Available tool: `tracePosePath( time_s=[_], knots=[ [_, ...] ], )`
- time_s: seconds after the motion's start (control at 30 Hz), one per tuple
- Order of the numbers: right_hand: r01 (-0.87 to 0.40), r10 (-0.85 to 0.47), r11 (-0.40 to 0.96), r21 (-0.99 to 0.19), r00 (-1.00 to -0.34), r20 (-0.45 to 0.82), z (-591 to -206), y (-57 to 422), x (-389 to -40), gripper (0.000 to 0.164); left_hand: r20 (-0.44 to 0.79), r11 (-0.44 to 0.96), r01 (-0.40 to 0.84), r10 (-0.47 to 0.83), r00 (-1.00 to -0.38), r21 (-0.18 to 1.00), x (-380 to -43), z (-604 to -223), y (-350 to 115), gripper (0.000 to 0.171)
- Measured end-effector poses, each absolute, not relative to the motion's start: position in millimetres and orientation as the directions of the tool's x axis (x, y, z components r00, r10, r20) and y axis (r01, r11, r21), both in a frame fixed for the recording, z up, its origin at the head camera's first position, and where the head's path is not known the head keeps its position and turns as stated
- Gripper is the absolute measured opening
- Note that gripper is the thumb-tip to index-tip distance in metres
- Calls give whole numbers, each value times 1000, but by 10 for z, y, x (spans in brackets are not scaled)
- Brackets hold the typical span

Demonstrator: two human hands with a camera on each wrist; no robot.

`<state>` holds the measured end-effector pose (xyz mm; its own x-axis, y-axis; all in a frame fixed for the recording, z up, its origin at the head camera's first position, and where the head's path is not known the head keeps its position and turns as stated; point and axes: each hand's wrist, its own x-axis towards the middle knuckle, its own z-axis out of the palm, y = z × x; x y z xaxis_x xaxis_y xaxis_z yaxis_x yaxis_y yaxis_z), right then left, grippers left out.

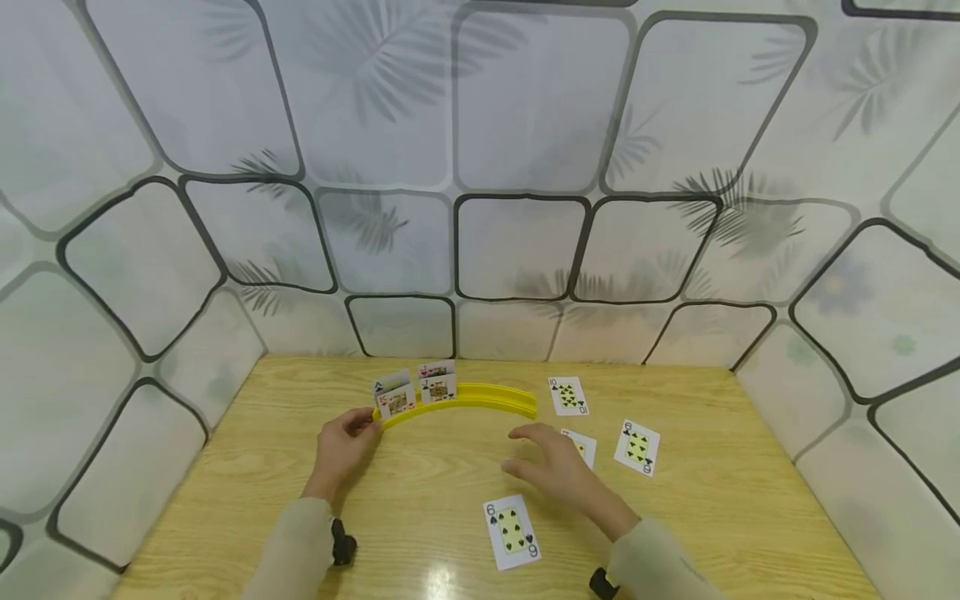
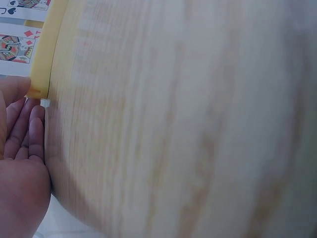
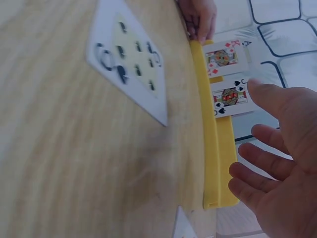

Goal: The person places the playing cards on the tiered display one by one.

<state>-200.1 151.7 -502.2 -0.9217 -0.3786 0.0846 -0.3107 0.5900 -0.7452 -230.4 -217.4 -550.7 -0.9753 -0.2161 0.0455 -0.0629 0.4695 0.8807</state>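
Note:
A curved yellow card holder [image 1: 487, 394] stands on the table with several playing cards upright in it. The king of diamonds [image 1: 396, 402] is at its left, with an ace [image 1: 392, 382] behind. Further right stands the jack of spades [image 1: 438, 388], a red-marked jack [image 1: 437, 367] behind it. My left hand [image 1: 347, 446] pinches the holder's left end, its thumb on the front in the left wrist view. Fingers spread, my right hand [image 1: 558, 471] hovers over the table with nothing in it. It partly hides a red-marked card [image 1: 588, 447] lying face up.
Face up on the table lie the six of spades [image 1: 512, 532] near the front, a black ten [image 1: 568, 396] right of the holder, and another black card [image 1: 637, 447] farther right. A patterned cloth wall [image 1: 517, 250] encloses the wooden table [image 1: 420, 508] at the back and sides.

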Motion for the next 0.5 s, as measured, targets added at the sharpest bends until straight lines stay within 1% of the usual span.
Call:
tracePosePath(
  time_s=[0.2, 0.37, 0.5],
  knots=[
    [-377, -466, 624, -684, -883, 61, -5109, 1638, -1826, 59, 42, 468, -65, -215, -976, 881, -2311, -5501, -2163, 30],
    [-416, -540, 643, -643, -842, 5, -5169, 1711, -1719, 74, 38, 468, -67, -212, -977, 881, -2305, -5491, -2164, 31],
    [-426, -563, 660, -619, -826, -32, -5187, 1733, -1656, 88, 31, 464, -72, -210, -977, 883, -2303, -5495, -2167, 31]
  ],
)
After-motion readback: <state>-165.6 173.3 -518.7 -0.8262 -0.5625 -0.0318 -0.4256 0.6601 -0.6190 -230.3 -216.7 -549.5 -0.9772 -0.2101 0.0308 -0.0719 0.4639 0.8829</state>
